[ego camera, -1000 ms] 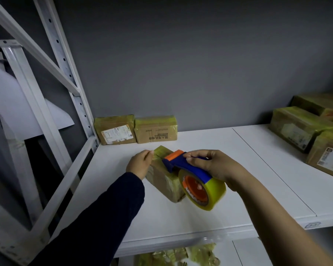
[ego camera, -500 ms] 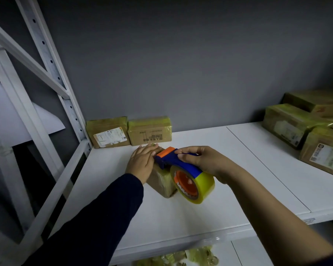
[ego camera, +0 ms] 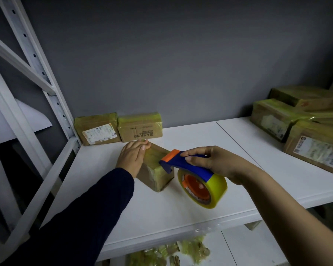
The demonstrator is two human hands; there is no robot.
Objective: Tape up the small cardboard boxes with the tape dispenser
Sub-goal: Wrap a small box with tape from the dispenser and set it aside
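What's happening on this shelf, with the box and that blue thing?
A person is taping up a small cardboard box on a white shelf. The left hand rests flat on the box to steady it. The right hand grips the tape dispenser, whose orange front end sits at the box's top. Other taped boxes stand along the back wall.

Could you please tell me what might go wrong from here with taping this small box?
The left hand only presses on the small box, so pulling the tape dispenser might drag or tip it. The right hand holds it tilted at the box's near edge, so the tape could crease or stick crooked.
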